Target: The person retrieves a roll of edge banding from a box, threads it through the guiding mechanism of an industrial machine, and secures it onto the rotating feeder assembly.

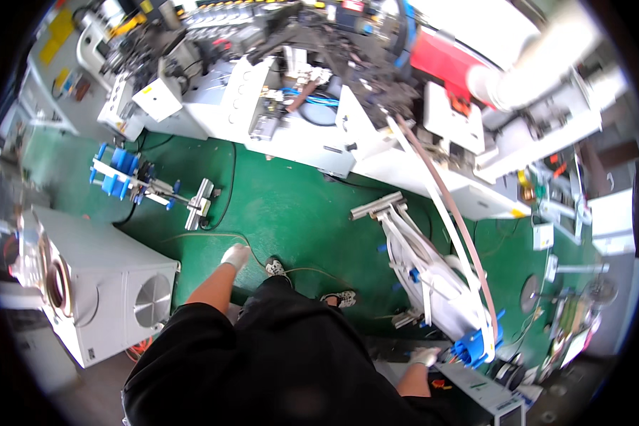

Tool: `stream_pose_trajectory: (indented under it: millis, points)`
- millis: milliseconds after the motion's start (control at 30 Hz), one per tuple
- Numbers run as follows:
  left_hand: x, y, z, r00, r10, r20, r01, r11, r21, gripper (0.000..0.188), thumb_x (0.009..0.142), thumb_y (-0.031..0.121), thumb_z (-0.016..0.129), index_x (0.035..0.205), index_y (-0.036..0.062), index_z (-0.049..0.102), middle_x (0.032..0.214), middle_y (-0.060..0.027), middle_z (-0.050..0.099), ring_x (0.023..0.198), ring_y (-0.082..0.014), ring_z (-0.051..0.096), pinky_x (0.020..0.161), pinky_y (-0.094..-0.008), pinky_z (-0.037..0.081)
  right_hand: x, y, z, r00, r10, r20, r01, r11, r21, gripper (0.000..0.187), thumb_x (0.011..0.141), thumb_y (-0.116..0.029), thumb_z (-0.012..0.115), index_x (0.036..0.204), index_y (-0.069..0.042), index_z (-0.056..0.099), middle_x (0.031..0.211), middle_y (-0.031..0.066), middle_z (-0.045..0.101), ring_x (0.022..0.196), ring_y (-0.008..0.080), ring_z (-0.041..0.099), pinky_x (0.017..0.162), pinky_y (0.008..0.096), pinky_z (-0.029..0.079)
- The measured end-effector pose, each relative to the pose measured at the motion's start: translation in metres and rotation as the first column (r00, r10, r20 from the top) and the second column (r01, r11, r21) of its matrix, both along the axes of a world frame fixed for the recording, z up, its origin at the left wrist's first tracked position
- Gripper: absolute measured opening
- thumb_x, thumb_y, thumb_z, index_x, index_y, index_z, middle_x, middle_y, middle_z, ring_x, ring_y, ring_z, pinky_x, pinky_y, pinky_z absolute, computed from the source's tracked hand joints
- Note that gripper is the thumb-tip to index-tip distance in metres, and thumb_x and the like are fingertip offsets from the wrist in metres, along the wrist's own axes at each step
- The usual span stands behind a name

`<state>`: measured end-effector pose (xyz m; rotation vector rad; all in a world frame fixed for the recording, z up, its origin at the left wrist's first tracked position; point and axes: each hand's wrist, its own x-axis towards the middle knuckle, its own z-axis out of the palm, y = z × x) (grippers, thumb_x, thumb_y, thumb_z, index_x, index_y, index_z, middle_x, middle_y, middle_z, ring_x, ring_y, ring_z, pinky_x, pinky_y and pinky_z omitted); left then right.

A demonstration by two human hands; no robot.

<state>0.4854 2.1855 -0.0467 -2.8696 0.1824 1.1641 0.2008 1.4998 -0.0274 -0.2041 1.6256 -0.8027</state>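
My left hand [236, 257], in a white glove, hangs over the green floor beside my shoe and holds nothing I can see; its fingers are too blurred to read. My right hand [424, 356], also gloved in white, reaches out low on the right, its fingers seemingly stretched out. It is near a blue reel [470, 348] and a grey box-shaped device [479, 392]; whether it touches either is unclear. Beyond the reel, a white strip [433, 188] and a brown strip [449, 199] arch up to the cluttered machine bench.
A grey cabinet with a round fan grille [153, 299] stands at left. Past it is a stand with blue rollers [121, 172]. A metal-footed frame wrapped in white sheeting [419, 263] stands right of my feet. Thin cable [305, 270] crosses the green floor [284, 206] by my shoes.
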Motion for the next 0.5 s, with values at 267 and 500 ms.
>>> stream_pose_trajectory:
  millis: [267,500]
  points:
    - [-0.085,0.169,-0.055,0.95,0.19,0.249,-0.085,0.922,-0.378,0.019,0.091,0.017,0.05,0.095,0.0062,0.065,0.098,-0.0194,0.067,0.098,-0.0384,0.062,0.088,-0.0464,0.051,0.306,0.375,0.046,-0.6,0.205,-0.773,-0.199,-0.974,-0.105,0.04,0.097,-0.036,0.054,0.119,-0.004,0.064,0.121,0.0192,0.065,0.117,0.0347,0.059,0.1,0.0401,0.046]
    - [-0.139,0.15,-0.044,0.736,0.656,0.169,-0.4,0.622,-0.673,0.03,0.096,0.026,0.05,0.106,0.0007,0.062,0.108,-0.0215,0.064,0.104,-0.0409,0.058,0.091,-0.0441,0.049,0.472,0.454,0.078,-0.67,0.391,-0.631,-0.384,-0.91,-0.156,0.028,0.095,-0.03,0.059,0.107,-0.006,0.066,0.104,0.0156,0.069,0.099,0.031,0.066,0.088,0.0366,0.05]
